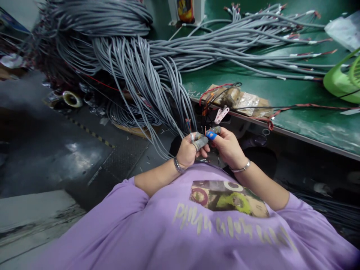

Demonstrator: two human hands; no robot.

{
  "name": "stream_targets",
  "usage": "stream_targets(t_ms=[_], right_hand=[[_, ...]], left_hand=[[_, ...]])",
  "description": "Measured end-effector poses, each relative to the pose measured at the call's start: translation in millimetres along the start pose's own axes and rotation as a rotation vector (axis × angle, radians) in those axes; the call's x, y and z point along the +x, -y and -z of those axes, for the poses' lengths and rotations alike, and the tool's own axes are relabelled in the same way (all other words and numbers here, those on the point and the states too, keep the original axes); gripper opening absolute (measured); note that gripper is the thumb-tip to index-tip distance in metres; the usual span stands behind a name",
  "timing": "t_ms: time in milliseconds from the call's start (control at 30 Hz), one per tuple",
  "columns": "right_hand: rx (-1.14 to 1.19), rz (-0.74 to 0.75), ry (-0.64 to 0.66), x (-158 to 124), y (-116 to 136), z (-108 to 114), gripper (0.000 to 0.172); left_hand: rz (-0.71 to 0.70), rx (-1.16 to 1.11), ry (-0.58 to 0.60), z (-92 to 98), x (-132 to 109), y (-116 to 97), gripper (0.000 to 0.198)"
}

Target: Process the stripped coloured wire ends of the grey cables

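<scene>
Both hands are up in front of the chest, just off the table's edge, and right between the fingertips sits a little cluster of thin dark and orange bare-ended wires (205,131). Those tips point up and away from the body, towards the table, their long axis running close to straight ahead. The left hand (190,148) has its thumb and forefinger, both in grey finger covers (200,143), pinched at the foot of the cluster. In from the other side comes the right hand (228,147), with a bright blue thumb cover (210,135), thumb and forefinger closed on the wires; exactly which strand is too small to tell.

Now look just left of that pinch: a stripped grey cable end with a tuft of red, blue and dark wires (188,124) stands against the left forefinger, a white sleeve (192,137) at its base. It points forward too, leaning slightly left; its lower run is hidden by the hand.

Beyond the fingers, a pale pink plastic clip (221,115) sits at the edge of the green table (303,92). And over to the left, a thick bundle of smooth grey cables (157,86) spills off the tabletop, dropping close beside the left hand.
</scene>
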State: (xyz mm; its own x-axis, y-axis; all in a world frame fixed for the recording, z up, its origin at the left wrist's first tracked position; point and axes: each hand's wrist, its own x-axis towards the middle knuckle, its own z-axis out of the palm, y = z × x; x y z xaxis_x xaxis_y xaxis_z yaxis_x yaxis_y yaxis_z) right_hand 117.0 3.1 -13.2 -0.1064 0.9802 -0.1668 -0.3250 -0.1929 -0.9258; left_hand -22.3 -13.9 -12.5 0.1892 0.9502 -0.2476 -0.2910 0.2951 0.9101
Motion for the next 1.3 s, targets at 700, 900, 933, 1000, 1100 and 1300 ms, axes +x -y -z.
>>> stream_targets(t_ms=[700,900,933,1000,1100,1300], right_hand=[[-0.052,0.036,0.016,-2.1,-2.0,2.8,0.027],[-0.074,-0.016,0.078,-8.3,-5.3,0.3,0.026],[-0.089,-0.016,0.085,-9.0,-5.7,0.7,0.026],[-0.120,-0.013,0.071,-8.9,-5.8,1.5,0.029],[-0.121,-0.005,0.013,-6.1,-3.9,1.5,0.034],[0.005,-0.025,-0.015,-2.9,-2.1,-4.5,0.032]], left_hand=[[-0.070,-0.026,-0.122,1.5,2.2,2.1,0.037],[-0.099,-0.058,-0.175,1.9,4.1,3.4,0.035],[-0.104,-0.054,-0.182,2.4,4.7,3.5,0.035],[-0.114,-0.035,-0.196,2.9,5.6,3.6,0.036],[-0.115,0.000,-0.207,2.3,5.5,3.7,0.038],[-0.101,0.031,-0.205,-0.6,3.0,4.1,0.037]])
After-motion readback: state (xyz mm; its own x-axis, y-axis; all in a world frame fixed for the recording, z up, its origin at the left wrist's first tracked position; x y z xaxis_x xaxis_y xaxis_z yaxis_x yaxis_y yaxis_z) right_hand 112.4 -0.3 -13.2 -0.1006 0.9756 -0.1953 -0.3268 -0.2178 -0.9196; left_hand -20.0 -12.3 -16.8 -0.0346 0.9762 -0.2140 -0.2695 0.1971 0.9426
